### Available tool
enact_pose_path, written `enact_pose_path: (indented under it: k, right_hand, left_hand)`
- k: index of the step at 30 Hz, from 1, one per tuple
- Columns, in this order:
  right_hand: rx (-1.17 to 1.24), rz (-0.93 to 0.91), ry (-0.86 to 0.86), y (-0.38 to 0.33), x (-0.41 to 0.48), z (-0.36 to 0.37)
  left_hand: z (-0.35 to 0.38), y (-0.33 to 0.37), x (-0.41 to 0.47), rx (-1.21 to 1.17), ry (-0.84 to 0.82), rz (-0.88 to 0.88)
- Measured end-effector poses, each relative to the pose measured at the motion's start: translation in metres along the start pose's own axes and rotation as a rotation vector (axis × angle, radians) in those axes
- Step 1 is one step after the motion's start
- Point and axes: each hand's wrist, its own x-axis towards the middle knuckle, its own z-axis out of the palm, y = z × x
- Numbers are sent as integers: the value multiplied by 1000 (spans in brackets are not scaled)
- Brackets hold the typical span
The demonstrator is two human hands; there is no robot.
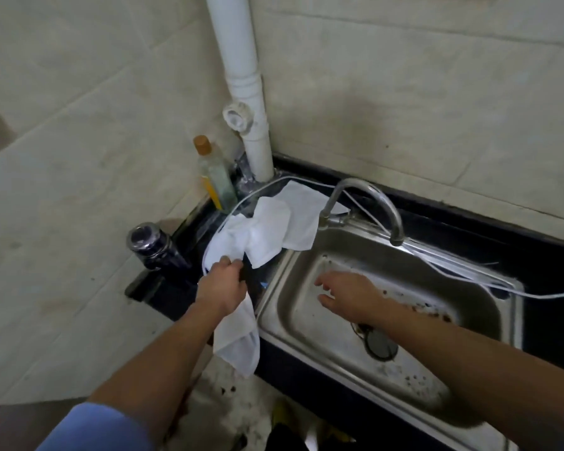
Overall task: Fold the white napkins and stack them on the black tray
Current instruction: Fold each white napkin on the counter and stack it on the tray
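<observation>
Left hand [222, 284] has its fingers curled tight on 1 white napkin [238, 340] at the tabletop [469, 229] edge, just left of the sink [306, 336]. The cloth's long axis runs down over the front edge, loose end pointing at the floor. More napkins [274, 229] lie crumpled behind it by the tap [365, 196]. Right hand [349, 294] hovers over the basin, fingers spread, holding nothing.

There are two hands: one left hand [222, 288] at 7 o'clock and one right hand [349, 294] at 5 o'clock. At least three white napkins [271, 229] overlap, so the exact number is unclear. There is one sink [310, 323], one faucet [368, 193], one bottle [214, 177], one flask [153, 245] and one pipe [241, 92].
</observation>
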Motion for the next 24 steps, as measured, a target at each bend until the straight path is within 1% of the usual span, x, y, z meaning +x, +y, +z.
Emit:
enact_pose_path:
  k: [2, 5, 9, 11, 13, 15, 17, 21, 24]
  right_hand:
    - [4, 11, -45, 3, 11, 3]
    - [12, 59, -44, 7, 24, 4]
    - [62, 164, -50, 12, 33, 12]
    - [79, 209, -52, 14, 35, 16]
    - [85, 244, -35, 16, 35, 21]
    - [94, 282, -18, 15, 32, 25]
    - [100, 307, -16, 13, 28, 26]
    - [70, 319, 3, 14, 15, 20]
    - [75, 359, 31, 22, -6, 12]
  left_hand:
    - [-4, -8, 24, 34, 15, -25]
    - [-6, -20, 62, 57, 42, -63]
    - [3, -34, 108, 109, 15, -77]
    - [7, -39, 125, 199, -21, -51]
    - [11, -40, 134, 254, 38, 18]
    - [9, -38, 139, 190, 122, 65]
    - [2, -30, 142, 79, 155, 116]
    - [-16, -5, 132, -156, 206, 280]
    - [-24, 21, 111, -187, 222, 414]
